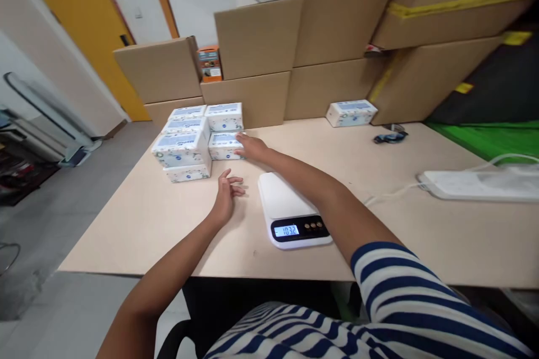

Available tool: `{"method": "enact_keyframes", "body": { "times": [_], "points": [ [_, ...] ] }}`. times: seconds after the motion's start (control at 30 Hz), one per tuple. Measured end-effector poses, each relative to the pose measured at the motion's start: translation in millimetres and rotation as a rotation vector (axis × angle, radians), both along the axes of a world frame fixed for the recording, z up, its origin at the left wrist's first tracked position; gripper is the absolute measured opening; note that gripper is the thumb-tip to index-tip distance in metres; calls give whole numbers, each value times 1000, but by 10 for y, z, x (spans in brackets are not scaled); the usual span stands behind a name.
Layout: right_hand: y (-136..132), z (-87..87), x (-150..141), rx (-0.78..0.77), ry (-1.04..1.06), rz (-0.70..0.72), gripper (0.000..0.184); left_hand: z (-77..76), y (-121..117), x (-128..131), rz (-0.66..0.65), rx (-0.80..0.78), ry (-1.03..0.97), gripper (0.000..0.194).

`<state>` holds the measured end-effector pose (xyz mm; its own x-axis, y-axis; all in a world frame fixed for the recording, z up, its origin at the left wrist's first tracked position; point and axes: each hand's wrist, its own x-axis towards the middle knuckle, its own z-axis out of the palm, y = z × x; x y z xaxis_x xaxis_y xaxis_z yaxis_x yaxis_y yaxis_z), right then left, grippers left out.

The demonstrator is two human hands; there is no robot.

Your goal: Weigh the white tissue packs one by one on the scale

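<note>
Beside the scale (pixel 290 210), right hand (pixel 251 147) touches tissue box (pixel 225 146).

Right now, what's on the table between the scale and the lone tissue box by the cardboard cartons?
In the head view, the right forearm crosses beside the scale; beyond it only bare table stretches to the lone tissue box.

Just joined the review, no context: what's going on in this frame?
A person in a striped top sits at a beige table. Their right hand reaches across to touch a small white box at the edge of a stack of similar boxes. The left hand rests open on the table, holding nothing. A white digital scale sits bare between the arms, display lit. One more white box lies apart, by the cardboard cartons.
</note>
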<state>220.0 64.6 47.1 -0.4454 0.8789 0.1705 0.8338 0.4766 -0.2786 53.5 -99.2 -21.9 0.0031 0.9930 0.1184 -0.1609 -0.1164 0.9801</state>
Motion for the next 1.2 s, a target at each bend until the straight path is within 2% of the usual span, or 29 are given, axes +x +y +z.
{"method": "enact_keyframes", "body": {
  "times": [0.1,0.2,0.3,0.4,0.53,0.63,0.73,0.83,0.93,1.03,1.1,1.2],
  "points": [
    [17,73,-9,2,3,-13,72,58,38,-30,-23,7,-4,101],
    [33,172,29,-2,-2,-13,81,126,50,-48,-32,11,23,103],
    [42,274,274,14,5,-53,80,180,41,-56,-36,-1,46,101],
    [54,319,873,56,27,-183,65,213,33,-30,-46,-14,75,101],
    [67,315,2035,61,33,-475,56,243,10,30,-39,-34,192,89],
    [140,350,2803,41,46,-731,68,271,4,20,-88,-49,343,76],
    [360,364,3254,60,80,-951,86,279,43,-53,-134,-82,443,70],
    [661,239,3393,-13,125,-1047,92,255,93,-115,-98,-152,408,69],
    [852,21,3398,-119,105,-1024,110,261,102,-102,-57,-202,366,71],
    [881,-119,3454,-166,36,-980,131,316,92,-34,-34,-211,355,72],
    [854,-130,3524,-186,-6,-947,131,346,92,8,-20,-208,361,69],
    [782,-56,3592,-215,-24,-893,124,348,84,29,-37,-203,383,65]
  ]
}}
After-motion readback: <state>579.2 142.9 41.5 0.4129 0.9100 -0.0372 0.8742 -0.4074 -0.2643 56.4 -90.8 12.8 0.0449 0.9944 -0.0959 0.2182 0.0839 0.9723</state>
